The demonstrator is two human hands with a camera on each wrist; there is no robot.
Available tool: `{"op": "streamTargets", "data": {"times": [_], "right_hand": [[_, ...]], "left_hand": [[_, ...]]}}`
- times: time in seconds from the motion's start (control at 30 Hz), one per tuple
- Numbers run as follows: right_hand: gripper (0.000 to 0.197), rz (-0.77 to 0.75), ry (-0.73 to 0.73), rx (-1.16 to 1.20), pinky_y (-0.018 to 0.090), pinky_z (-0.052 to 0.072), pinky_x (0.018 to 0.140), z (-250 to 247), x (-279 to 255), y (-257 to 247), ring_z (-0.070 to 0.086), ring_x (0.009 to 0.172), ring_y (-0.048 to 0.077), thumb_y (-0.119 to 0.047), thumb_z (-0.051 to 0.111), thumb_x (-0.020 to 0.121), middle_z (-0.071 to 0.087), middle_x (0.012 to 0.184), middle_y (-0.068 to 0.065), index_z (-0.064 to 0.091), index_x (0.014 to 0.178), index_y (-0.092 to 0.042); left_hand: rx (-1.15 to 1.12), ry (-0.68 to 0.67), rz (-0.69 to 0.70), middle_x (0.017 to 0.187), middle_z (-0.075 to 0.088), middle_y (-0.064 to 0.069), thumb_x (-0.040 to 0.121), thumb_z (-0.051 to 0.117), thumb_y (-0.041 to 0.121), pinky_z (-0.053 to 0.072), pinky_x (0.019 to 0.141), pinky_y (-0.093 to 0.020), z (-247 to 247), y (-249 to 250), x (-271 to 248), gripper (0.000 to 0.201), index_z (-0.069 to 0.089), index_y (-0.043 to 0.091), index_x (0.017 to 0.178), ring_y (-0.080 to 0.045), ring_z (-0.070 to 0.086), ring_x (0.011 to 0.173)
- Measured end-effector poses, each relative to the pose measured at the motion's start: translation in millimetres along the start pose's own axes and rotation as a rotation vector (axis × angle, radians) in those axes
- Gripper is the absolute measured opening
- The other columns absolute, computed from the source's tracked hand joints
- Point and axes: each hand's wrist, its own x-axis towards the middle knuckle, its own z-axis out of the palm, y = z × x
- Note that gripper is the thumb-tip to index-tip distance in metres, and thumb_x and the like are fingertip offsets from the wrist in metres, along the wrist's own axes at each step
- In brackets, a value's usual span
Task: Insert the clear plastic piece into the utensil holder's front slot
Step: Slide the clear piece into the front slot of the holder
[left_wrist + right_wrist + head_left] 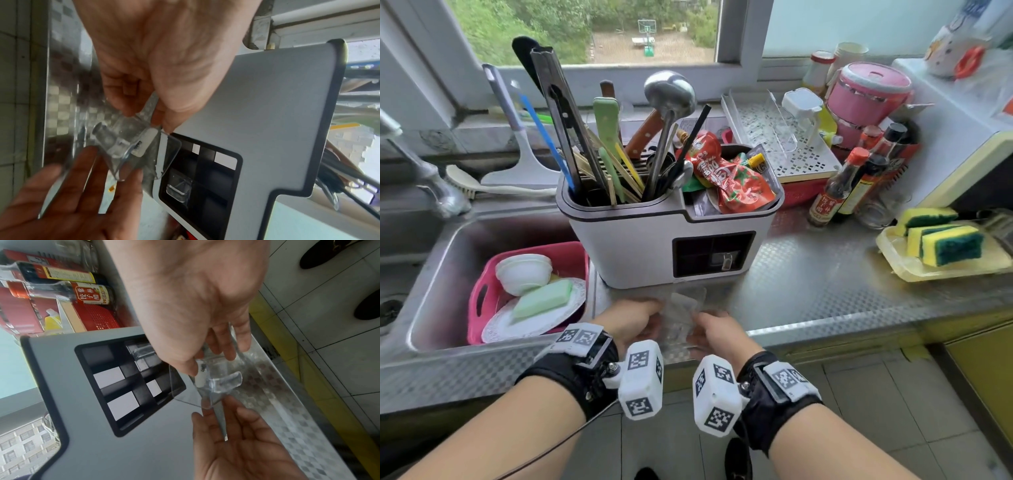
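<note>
The white utensil holder (633, 246) stands on the steel counter, its dark rectangular front slot (714, 253) facing me. I hold the clear plastic piece (683, 311) just in front of and below that slot, low over the counter. My left hand (640, 318) pinches its left edge and my right hand (719, 329) grips its right side. In the left wrist view the clear plastic piece (131, 146) has one corner overlapping the slot (197, 175). In the right wrist view my right hand (205, 363) has its thumb on the piece (216, 382), beside the slot (127, 382).
A sink on the left holds a pink basket (482, 294) with bowls and a plate. Sauce bottles (835, 195) stand to the right of the holder, and sponges (945, 243) lie on a tray further right. The holder's top is full of utensils and red sachets.
</note>
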Motion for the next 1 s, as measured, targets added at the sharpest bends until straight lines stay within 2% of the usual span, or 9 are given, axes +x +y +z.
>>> {"op": "streamTargets", "data": {"times": [0.07, 0.13, 0.2, 0.3, 0.4, 0.5, 0.67, 0.83, 1.0], "right_hand": [[0.029, -0.039, 0.017, -0.013, 0.017, 0.046, 0.034, -5.7, -4.0, -2.9, 0.057, 0.058, 0.015, -0.019, 0.051, 0.097, 0.057, 0.08, 0.006, 0.045, 0.123, -0.009], [0.033, -0.081, 0.027, -0.017, 0.016, 0.044, 0.033, -10.8, -6.8, -5.3, 0.057, 0.061, 0.016, -0.021, 0.051, 0.097, 0.056, 0.085, 0.007, 0.04, 0.127, -0.01], [0.031, -0.109, 0.026, -0.024, 0.018, 0.044, 0.035, -14.0, -9.7, -8.8, 0.057, 0.065, 0.016, -0.023, 0.051, 0.097, 0.057, 0.088, 0.007, 0.04, 0.125, -0.014], [0.016, -0.155, 0.016, 0.003, 0.021, 0.042, 0.044, -17.3, -14.5, -17.4, 0.057, 0.058, 0.012, -0.025, 0.052, 0.096, 0.06, 0.084, 0.003, 0.045, 0.11, -0.021], [0.022, -0.207, 0.0, 0.02, 0.024, 0.037, 0.053, -17.9, -16.4, -28.1, 0.058, 0.054, 0.009, -0.029, 0.055, 0.095, 0.063, 0.08, 0.0, 0.049, 0.114, -0.021], [0.029, -0.235, -0.013, 0.025, 0.02, 0.037, 0.047, -15.6, -17.9, -35.1, 0.059, 0.049, 0.007, -0.032, 0.054, 0.094, 0.065, 0.079, -0.001, 0.05, 0.12, -0.019], [0.037, -0.254, 0.025, 0.078, 0.016, 0.039, 0.041, -13.3, -18.1, -35.7, 0.059, 0.056, 0.01, -0.036, 0.06, 0.09, 0.064, 0.085, 0.001, 0.052, 0.118, -0.014], [0.034, -0.204, 0.033, 0.022, 0.019, 0.041, 0.042, -15.7, -17.5, -30.9, 0.056, 0.063, 0.012, -0.042, 0.067, 0.084, 0.059, 0.084, 0.002, 0.055, 0.098, -0.013], [0.014, -0.205, -0.013, 0.052, 0.028, 0.05, 0.063, -13.7, -14.3, -36.7, 0.063, 0.072, 0.016, -0.027, 0.064, 0.089, 0.064, 0.087, 0.004, 0.056, 0.093, -0.016]], "left_hand": [[0.003, -0.051, 0.002, 0.082, 0.059, -0.02, 0.081, 0.069, 0.023, 0.039, 0.065, -0.034, 5.1, 1.6, -5.4, 0.018, 0.066, 0.006, 0.077, -0.026, 0.051, 0.073], [-0.02, -0.096, 0.019, 0.078, 0.059, -0.016, 0.084, 0.067, 0.021, 0.04, 0.063, -0.033, 12.2, 3.1, -8.5, 0.015, 0.065, 0.007, 0.078, -0.025, 0.051, 0.067], [-0.053, -0.125, 0.042, 0.075, 0.059, -0.01, 0.085, 0.066, 0.018, 0.042, 0.056, -0.027, 19.4, 4.7, -10.7, 0.01, 0.063, 0.009, 0.083, -0.019, 0.052, 0.063], [-0.081, -0.163, 0.079, 0.081, 0.063, -0.008, 0.084, 0.068, 0.023, 0.046, 0.052, -0.023, 26.3, 9.5, -16.6, 0.018, 0.063, 0.01, 0.095, -0.017, 0.056, 0.064], [-0.148, -0.165, 0.128, 0.089, 0.067, -0.007, 0.085, 0.066, 0.024, 0.051, 0.061, -0.027, 29.8, 17.7, -20.8, 0.025, 0.056, 0.013, 0.105, -0.017, 0.063, 0.07], [-0.219, -0.169, 0.142, 0.088, 0.069, -0.008, 0.085, 0.067, 0.025, 0.052, 0.069, -0.03, 31.9, 23.9, -24.4, 0.03, 0.057, 0.011, 0.11, -0.019, 0.065, 0.074], [-0.336, -0.138, 0.122, 0.075, 0.069, -0.008, 0.086, 0.064, 0.024, 0.05, 0.068, -0.029, 37.3, 30.1, -25.7, 0.017, 0.062, 0.009, 0.094, -0.02, 0.06, 0.072], [-0.366, -0.128, 0.128, 0.052, 0.07, -0.004, 0.089, 0.061, 0.023, 0.048, 0.07, -0.029, 43.5, 38.4, -23.8, 0.018, 0.06, 0.01, 0.077, -0.019, 0.059, 0.072], [-0.41, -0.091, 0.114, 0.055, 0.07, -0.008, 0.087, 0.064, 0.025, 0.047, 0.066, -0.03, 46.3, 46.7, -19.8, 0.021, 0.063, 0.009, 0.074, -0.021, 0.059, 0.068]]}}
